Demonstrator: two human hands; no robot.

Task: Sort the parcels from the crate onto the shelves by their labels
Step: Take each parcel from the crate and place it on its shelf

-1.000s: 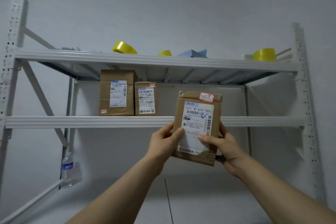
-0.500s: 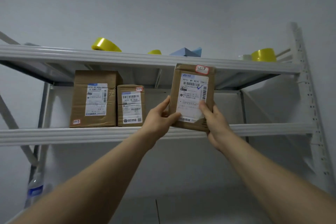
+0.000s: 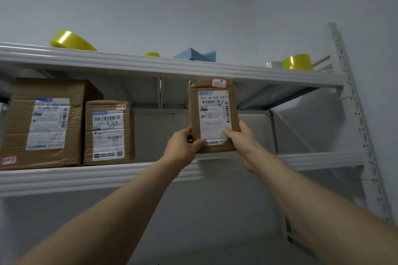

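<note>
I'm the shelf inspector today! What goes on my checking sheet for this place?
Surface: white metal shelf, boxes standing at its left end.
Job's things: parcel upright, label facing the camera, right of the small box and apart from it; big box stands left of the small box.
Clutter: top shelf holds yellow tape rolls and blue blocks.
Grippers: left hand grips the parcel's lower left corner; right hand grips its lower right.
Cables: nothing seen.
Surroundings: white wall; rack post at right.
</note>
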